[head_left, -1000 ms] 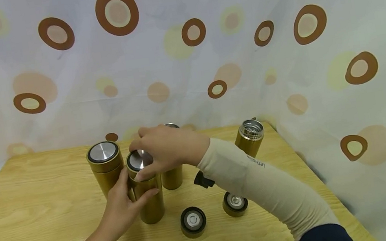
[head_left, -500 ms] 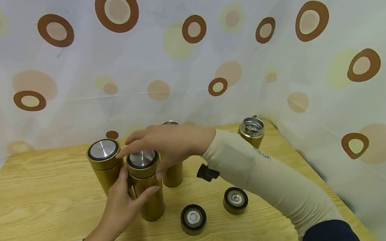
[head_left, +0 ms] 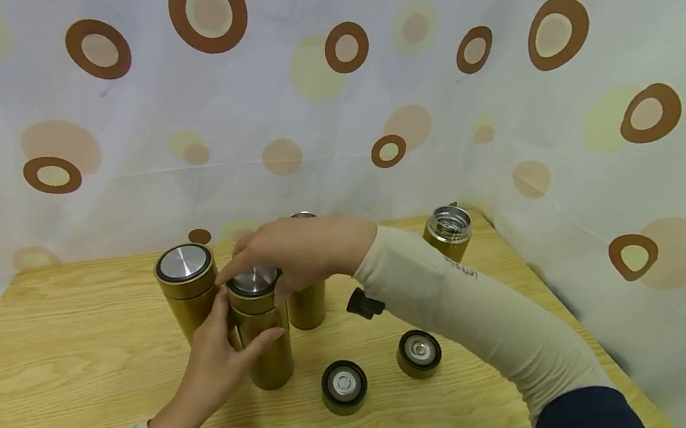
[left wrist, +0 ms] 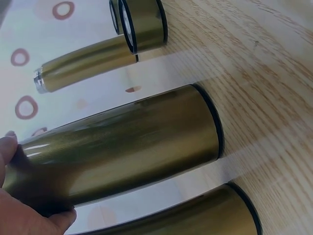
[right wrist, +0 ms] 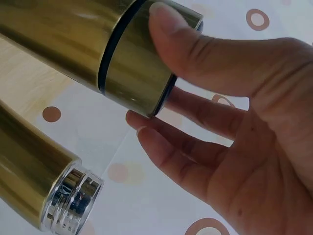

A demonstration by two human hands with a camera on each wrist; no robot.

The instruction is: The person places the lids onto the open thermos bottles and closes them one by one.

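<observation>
- Your left hand (head_left: pixel 213 367) grips the gold bottle (head_left: pixel 274 359) in the middle, its thumb laid across the near side and its other fingers between this bottle and the one on its left.
- Your right hand (head_left: pixel 298 246) arches over the top of that bottle, its fingers bent and spread a little wider than the cap (head_left: pixel 255 304).
- In the right wrist view, your thumb lies over one side of the cap while your other fingers curve past the opposite side, some tips near its edge; you can't tell from here whether they press on it.
- The bottle you hold stands upright on the wood-grain table (head_left: pixel 73 354), cap on.
- Just beside it, to the left, you have a second capped bottle (head_left: pixel 189 288), also upright.
- Behind your right hand stands another bottle (head_left: pixel 308 310); the right wrist view shows a bare threaded neck on a bottle near your fingers.
- An uncapped bottle (head_left: pixel 450 228) stands well apart, beyond your right forearm.
- Nearer you, two loose lids (head_left: pixel 344 387) lie apart from each other, inner sides up.
</observation>
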